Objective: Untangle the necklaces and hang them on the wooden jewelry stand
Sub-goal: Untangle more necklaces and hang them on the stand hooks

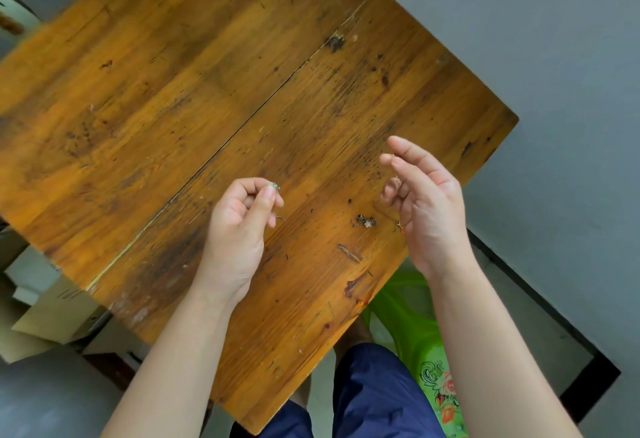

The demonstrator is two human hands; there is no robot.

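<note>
My left hand (242,219) hovers above the wooden table (207,91), thumb and forefinger pinching a small silvery clasp of a necklace (275,187). My right hand (422,202) is raised to its right, palm turned left, thumb and forefinger pinching a thin gold chain (395,156). That chain runs down past the curled fingers to a small red pendant (401,228). A little knot of chain and beads (365,221) lies on the table between the hands. The chain links are too fine to trace. No jewelry stand is in view.
The table's near corner points toward my lap, and its right edge runs close by my right hand. A green plastic stool (415,326) stands below at the right. Cardboard boxes (45,316) sit on the floor at the left.
</note>
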